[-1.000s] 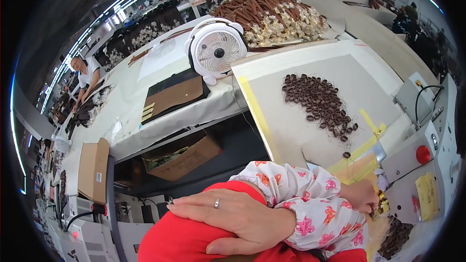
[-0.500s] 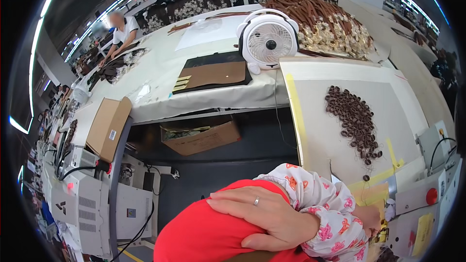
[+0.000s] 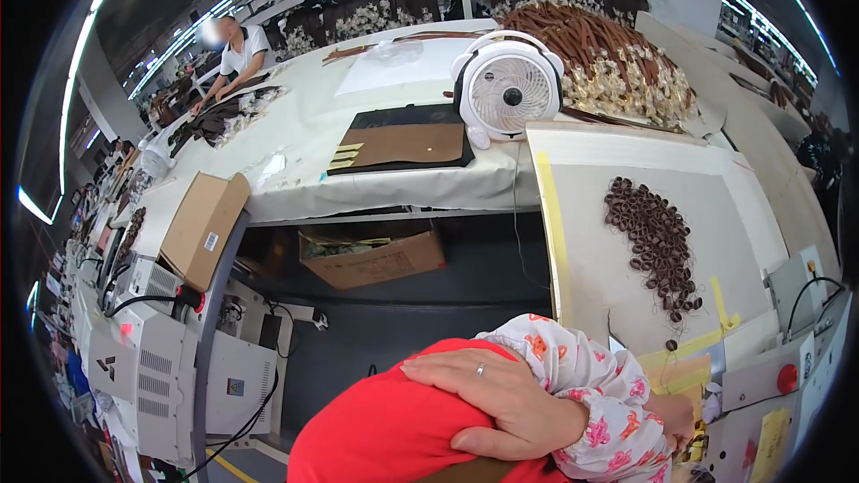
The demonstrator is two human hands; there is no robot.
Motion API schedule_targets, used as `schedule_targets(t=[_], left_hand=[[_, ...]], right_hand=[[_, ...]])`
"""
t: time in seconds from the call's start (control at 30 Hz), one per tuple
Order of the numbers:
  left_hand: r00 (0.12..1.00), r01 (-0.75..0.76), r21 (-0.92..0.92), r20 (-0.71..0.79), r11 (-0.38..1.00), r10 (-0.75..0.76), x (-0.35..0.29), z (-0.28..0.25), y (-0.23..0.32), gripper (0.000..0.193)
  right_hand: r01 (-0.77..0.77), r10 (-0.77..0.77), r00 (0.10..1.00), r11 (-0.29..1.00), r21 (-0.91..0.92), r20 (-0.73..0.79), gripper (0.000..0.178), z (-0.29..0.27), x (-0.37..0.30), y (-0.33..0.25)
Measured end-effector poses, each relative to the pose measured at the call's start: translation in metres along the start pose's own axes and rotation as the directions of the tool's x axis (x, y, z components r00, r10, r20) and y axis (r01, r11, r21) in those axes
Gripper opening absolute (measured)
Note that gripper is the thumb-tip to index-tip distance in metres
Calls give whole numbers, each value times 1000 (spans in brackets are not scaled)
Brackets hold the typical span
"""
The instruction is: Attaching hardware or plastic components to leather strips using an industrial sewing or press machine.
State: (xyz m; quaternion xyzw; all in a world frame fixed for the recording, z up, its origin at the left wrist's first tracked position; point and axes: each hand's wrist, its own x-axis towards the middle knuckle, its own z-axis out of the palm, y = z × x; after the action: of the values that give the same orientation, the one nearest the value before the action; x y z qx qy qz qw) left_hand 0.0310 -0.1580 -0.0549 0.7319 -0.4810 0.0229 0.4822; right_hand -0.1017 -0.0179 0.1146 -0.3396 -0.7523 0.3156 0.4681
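My right hand [image 3: 506,402] lies flat over the red-sleeved upper part of my left arm [image 3: 385,425]. Its fingers are stretched toward the left, and a ring shows on one of them. Both forearms wear white sleeves with pink and orange prints [image 3: 617,434]. Crossing to the right, my left hand [image 3: 673,418] is curled, with its fingertips partly hidden at small gold and yellow pieces [image 3: 693,447]; what it grips cannot be made out. Above it on the pale worktop [image 3: 582,215] lies a heap of small dark-brown rings with thread ends [image 3: 658,246].
A white fan [image 3: 512,94] stands beside a heap of brown straps [image 3: 608,54]. A brown board [image 3: 403,143] lies on the far table. Cardboard boxes [image 3: 201,233] are at left and below the table. White machines [image 3: 139,358] flank me; another person [image 3: 242,54] bends over dark cloth.
The whole scene sits slightly lower and farther right in the picture, as my view has shifted. My right hand stays on my left arm; the left hand remains at the small pieces.
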Motion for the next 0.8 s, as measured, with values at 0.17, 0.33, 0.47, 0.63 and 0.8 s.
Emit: schedule_targets(t=[0.17,0.33,0.47,0.63,0.8], left_hand=[[1000,-22,-4,7,1000,22,1,1,-2,19],[1000,11,10,19,1000,-11,3,3,1,20],[999,24,4,35,1000,-24,2,2,-1,20],[1000,-2,11,5,1000,2,1,2,1,19],[1000,13,-22,18,1000,-13,1,-3,3,18]], right_hand=[[1,-1,1000,1000,-12,-18,52,-2,-1,2],[10,-11,999,1000,-23,-34,52,0,-1,1],[14,-15,999,1000,-26,-38,51,0,-2,1],[11,-12,999,1000,-29,-46,50,1,-2,0],[14,-15,998,999,-29,-56,51,-2,-1,2]])
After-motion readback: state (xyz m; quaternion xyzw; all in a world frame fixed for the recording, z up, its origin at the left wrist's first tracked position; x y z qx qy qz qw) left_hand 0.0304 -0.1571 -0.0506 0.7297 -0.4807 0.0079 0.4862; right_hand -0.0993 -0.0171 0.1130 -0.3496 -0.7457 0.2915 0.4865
